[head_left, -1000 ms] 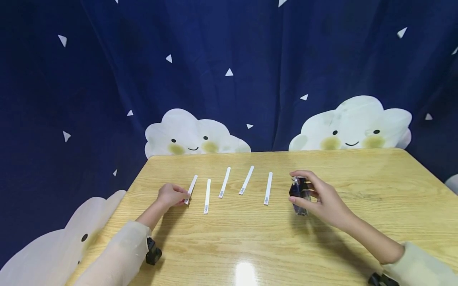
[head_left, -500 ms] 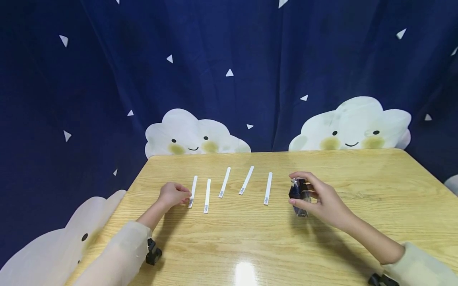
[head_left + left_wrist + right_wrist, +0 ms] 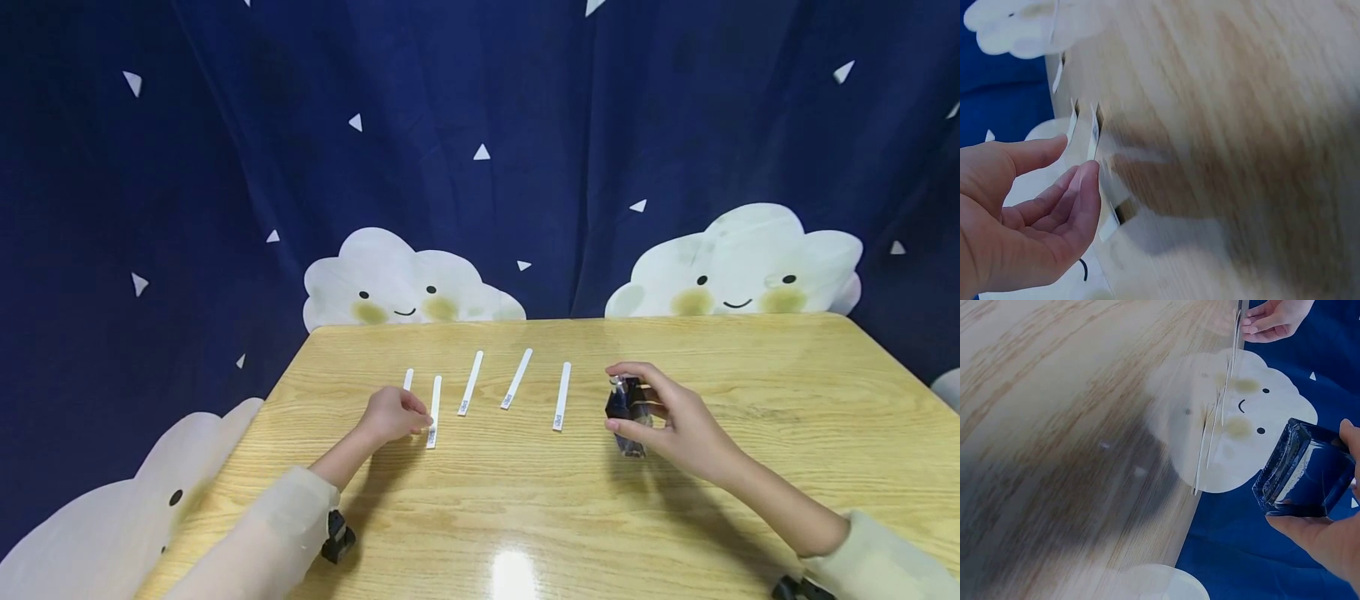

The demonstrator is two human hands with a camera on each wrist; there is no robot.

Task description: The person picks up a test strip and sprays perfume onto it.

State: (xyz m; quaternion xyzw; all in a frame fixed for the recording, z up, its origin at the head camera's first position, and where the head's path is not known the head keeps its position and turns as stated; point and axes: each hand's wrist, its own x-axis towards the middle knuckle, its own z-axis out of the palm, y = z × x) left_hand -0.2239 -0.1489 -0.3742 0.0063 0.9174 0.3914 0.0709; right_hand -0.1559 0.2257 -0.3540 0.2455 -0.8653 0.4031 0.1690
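While the leftmost white strip (image 3: 408, 380) lies partly hidden behind the left hand (image 3: 390, 415), that hand is relaxed and unclosed at the lower end of the second strip (image 3: 436, 400); contact is unclear. Three more strips (image 3: 517, 379) lie rightward on the desk (image 3: 450, 517), and beyond them the right hand (image 3: 678, 421) grips a dark glass bottle (image 3: 627, 407).

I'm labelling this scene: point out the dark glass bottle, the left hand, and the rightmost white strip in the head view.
Dark glass bottle (image 3: 1310, 475): right wrist view, on its glass body.
Left hand (image 3: 390, 414): head view, on its back.
Rightmost white strip (image 3: 562, 396): head view, midway along its length.
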